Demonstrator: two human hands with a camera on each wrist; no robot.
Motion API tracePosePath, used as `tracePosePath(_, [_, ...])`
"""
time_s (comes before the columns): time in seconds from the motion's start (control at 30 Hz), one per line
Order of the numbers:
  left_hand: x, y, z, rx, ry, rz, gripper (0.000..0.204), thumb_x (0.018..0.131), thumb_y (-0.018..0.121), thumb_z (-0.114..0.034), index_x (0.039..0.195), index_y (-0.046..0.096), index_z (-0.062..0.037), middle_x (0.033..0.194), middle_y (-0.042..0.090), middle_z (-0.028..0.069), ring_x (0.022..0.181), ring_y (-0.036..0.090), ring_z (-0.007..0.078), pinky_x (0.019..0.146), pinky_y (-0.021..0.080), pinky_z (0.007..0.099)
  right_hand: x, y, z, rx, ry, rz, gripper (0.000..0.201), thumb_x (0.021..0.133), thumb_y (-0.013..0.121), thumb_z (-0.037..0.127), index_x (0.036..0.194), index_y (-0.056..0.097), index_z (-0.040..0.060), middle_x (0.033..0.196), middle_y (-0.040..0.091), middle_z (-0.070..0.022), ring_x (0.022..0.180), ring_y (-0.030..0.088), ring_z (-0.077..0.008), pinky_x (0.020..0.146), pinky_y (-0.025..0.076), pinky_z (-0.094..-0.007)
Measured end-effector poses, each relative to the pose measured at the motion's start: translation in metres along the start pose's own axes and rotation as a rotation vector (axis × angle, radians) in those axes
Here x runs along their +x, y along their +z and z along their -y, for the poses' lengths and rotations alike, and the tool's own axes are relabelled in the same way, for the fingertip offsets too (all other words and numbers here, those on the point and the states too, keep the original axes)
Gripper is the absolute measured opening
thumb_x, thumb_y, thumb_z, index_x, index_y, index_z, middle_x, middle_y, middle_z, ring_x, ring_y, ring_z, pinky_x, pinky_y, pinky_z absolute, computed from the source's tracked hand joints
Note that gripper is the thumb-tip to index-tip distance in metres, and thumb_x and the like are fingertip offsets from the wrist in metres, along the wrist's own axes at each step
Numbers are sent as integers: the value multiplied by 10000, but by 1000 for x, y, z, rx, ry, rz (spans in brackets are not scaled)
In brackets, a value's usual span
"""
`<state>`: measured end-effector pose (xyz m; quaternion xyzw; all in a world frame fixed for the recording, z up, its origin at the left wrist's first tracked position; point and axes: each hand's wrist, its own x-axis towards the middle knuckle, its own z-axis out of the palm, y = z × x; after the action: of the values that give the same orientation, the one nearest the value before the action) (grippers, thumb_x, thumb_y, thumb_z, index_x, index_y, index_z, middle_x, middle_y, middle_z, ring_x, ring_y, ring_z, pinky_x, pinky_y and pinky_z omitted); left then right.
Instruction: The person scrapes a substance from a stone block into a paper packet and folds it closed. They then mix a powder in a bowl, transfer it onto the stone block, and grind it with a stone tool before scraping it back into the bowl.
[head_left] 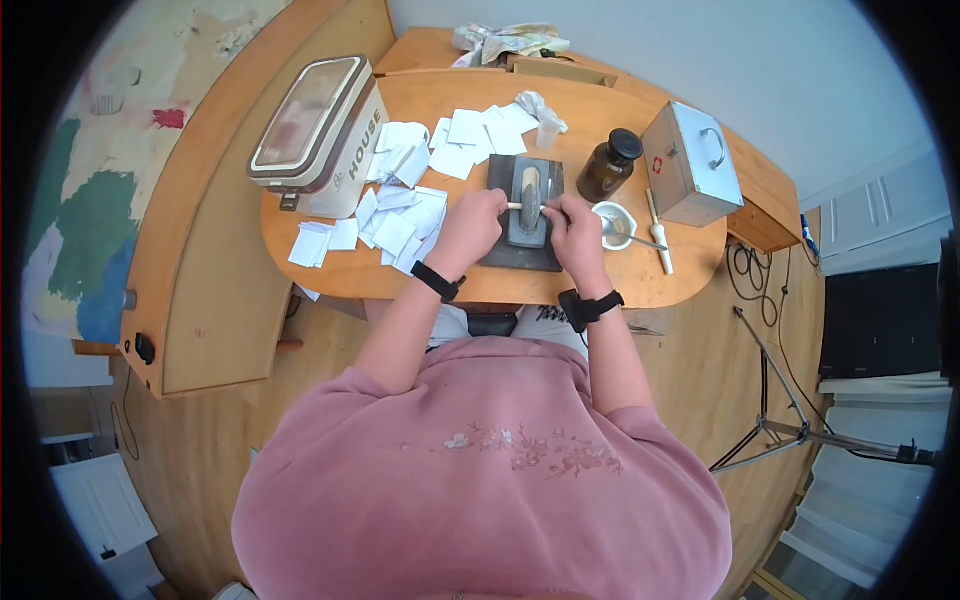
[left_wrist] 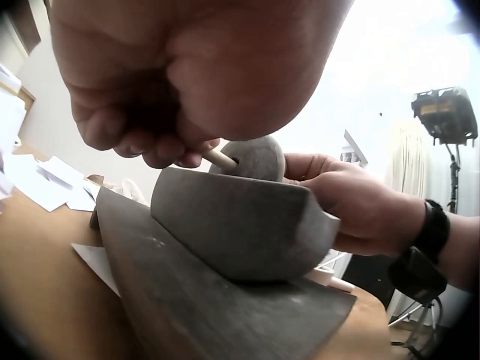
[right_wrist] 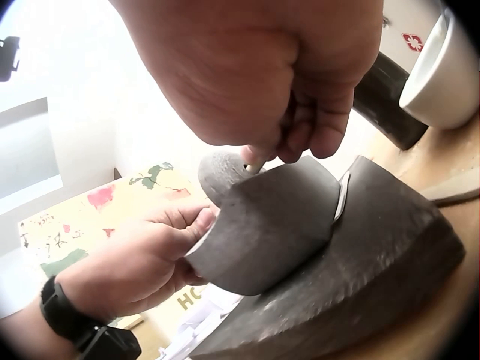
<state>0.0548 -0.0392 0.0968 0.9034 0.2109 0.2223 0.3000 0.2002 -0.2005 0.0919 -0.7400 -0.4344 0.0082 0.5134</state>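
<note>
A grey boat-shaped stone trough (head_left: 528, 235) (left_wrist: 232, 225) (right_wrist: 262, 232) stands on a dark slab (head_left: 505, 256) (left_wrist: 172, 285) (right_wrist: 360, 270). Upright in the trough is a grey stone wheel (head_left: 530, 200) (left_wrist: 259, 159) (right_wrist: 221, 176) with a pale wooden handle (left_wrist: 220, 159) through its centre. My left hand (head_left: 474, 230) (left_wrist: 187, 75) (right_wrist: 135, 262) grips the handle's left end, and my right hand (head_left: 580, 240) (left_wrist: 367, 206) (right_wrist: 270, 75) grips the right end. Part of the handle is hidden by the fingers.
White paper squares (head_left: 395, 235) and a HOUSE box (head_left: 350, 160) lie left. Rightward are a dark jar (head_left: 606, 168), a white mortar (head_left: 622, 216) holding a spoon, a white stick-like tool (head_left: 660, 235) and a metal case (head_left: 690, 165). A small clear cup (head_left: 547, 134) stands behind the slab.
</note>
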Motion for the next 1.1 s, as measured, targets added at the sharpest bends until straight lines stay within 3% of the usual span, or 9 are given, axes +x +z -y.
tracePosePath(0.13, [29,6,9,14,3,-3,81,993,621,-40,953,682,-3,928,720,273,954,689,505,821,535,592,24,4,-12,15,13,5,60,983,759,11,977,728,-40,907,750,-253,869,739,-474,760,586,-479])
tracePosePath(0.2, [52,4,13,21,94,-66,95,997,619,-55,962,689,-1,929,730,270,945,700,504,817,540,591,43,5,-14,20,-27,-34,68,985,764,19,976,729,-39,912,754,-256,871,743,-473,763,590,-479])
tracePosePath(0.3, [67,-1,13,30,14,-9,131,974,610,-33,963,740,-20,963,767,252,965,724,489,843,561,581,57,5,-16,-26,-23,-11,84,986,767,34,980,727,-40,929,755,-265,867,741,-479,762,591,-483])
tracePosePath(0.4, [42,5,16,34,-18,22,113,974,611,-33,968,723,-22,960,764,246,964,721,492,828,559,589,37,5,-17,-10,-79,-4,75,987,759,26,972,723,-38,932,759,-260,883,743,-481,764,590,-484])
tracePosePath(0.53, [-6,-2,-4,21,-79,38,67,987,625,-48,979,691,-41,957,754,240,950,724,486,799,556,600,-3,1,4,29,7,-11,81,991,744,16,949,695,-33,930,748,-260,897,736,-481,772,585,-491])
tracePosePath(0.67, [21,3,8,72,-94,64,107,1020,612,-92,998,710,-56,985,766,223,958,729,476,801,560,596,21,0,-4,-35,-21,49,69,990,747,15,964,698,-27,922,741,-260,892,733,-480,766,579,-497])
tracePosePath(0.83, [59,3,20,36,-61,-1,135,1027,611,-107,1030,736,-57,983,768,222,975,727,480,814,560,598,60,9,-10,-55,-78,0,89,988,756,28,964,700,-37,910,726,-269,878,720,-490,753,565,-506])
tracePosePath(0.97, [20,2,13,36,-96,79,108,1019,623,-98,1029,720,-51,990,768,224,984,729,472,823,562,586,22,6,-7,5,-21,13,84,989,750,22,971,698,-40,913,728,-265,886,721,-488,767,571,-496])
tracePosePath(1.1, [-12,0,-1,-14,-99,16,77,1000,623,-67,1005,700,-55,957,761,213,970,731,471,819,565,582,-4,5,7,23,2,-7,84,999,735,15,980,679,-45,906,720,-269,891,717,-495,765,569,-488])
